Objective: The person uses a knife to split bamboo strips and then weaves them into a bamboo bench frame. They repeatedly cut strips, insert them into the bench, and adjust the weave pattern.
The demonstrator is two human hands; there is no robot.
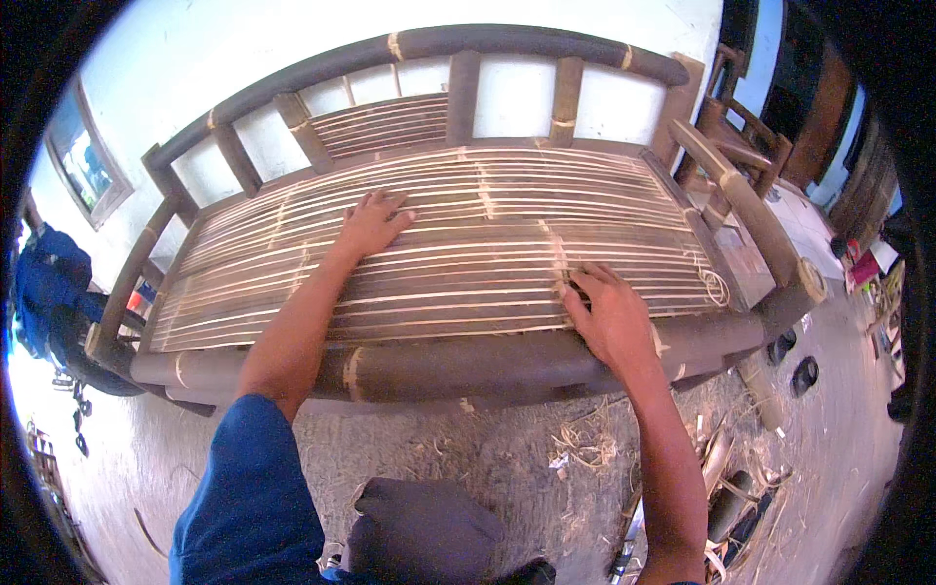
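Note:
A long bamboo bench with a slatted seat stands in front of me. Pale strips run lengthwise between the brown seat slats. My left hand lies palm down on the middle of the seat, fingers spread and holding nothing. Nearer the front rail, my right hand rests on the slats right of centre. Its fingers curl toward the thumb, and whatever they pinch is hidden beneath them. A loose coil of thin pale strip lies at the seat's right end.
Curly shavings litter the floor below the bench. Bamboo pieces lie at the lower right, beside my right forearm. Dark sandals sit near the bench's right leg. Another bamboo chair stands behind at the right, and a dark motorbike at the left.

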